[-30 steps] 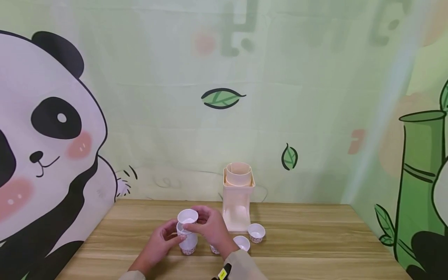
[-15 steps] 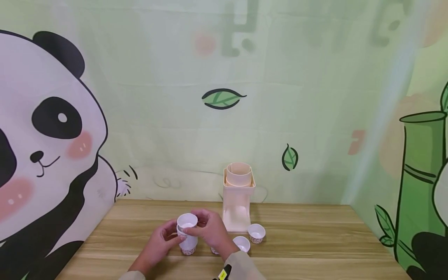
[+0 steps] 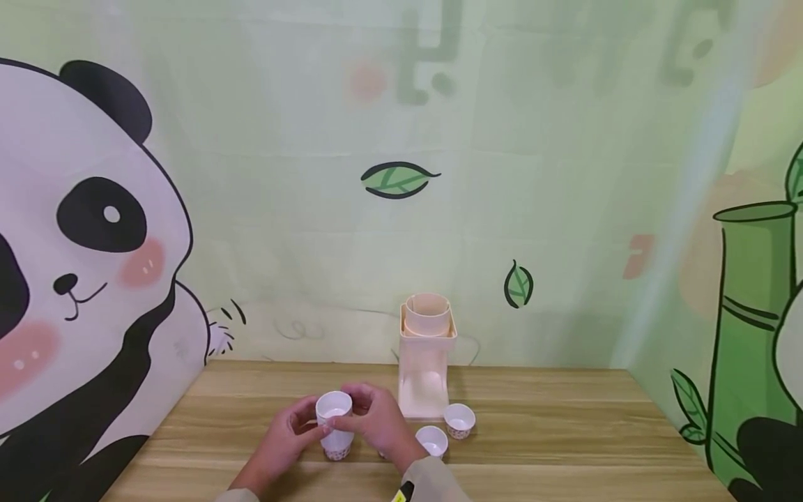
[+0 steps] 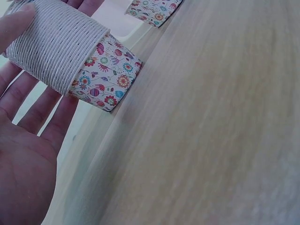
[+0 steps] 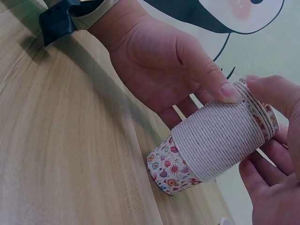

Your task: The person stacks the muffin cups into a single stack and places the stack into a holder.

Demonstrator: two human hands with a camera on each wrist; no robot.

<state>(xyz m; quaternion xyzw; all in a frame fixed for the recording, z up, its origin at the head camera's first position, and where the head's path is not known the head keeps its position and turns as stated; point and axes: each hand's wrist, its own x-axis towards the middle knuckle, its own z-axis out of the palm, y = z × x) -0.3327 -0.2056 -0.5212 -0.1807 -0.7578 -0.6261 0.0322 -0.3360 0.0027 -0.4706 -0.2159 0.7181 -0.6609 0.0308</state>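
A tall stack of nested white paper cups [image 3: 339, 440] with floral sides stands upright on the table, its closely layered rims showing in the right wrist view. My left hand [image 3: 285, 439] holds the stack around its side, thumb in front and fingers behind. At the top, my right hand [image 3: 384, 424] pinches the uppermost cup [image 5: 268, 115] between thumb and fingers, set down in the stack's mouth. Both thumbs nearly meet at the rims in the right wrist view. Part of the stack is hidden behind the fingers.
Two single paper cups, a nearer one [image 3: 431, 440] and a farther one [image 3: 459, 420], stand to the right; another is mostly hidden by my right wrist. Behind them stands a beige holder [image 3: 424, 376] with a round tube on top. A printed panda curtain [image 3: 301, 230] hangs behind the wooden table [image 3: 552, 432].
My right hand has moved down with the upper cup, which stood higher above the stack and now sits lower into it. The left hand has stayed around the stack.
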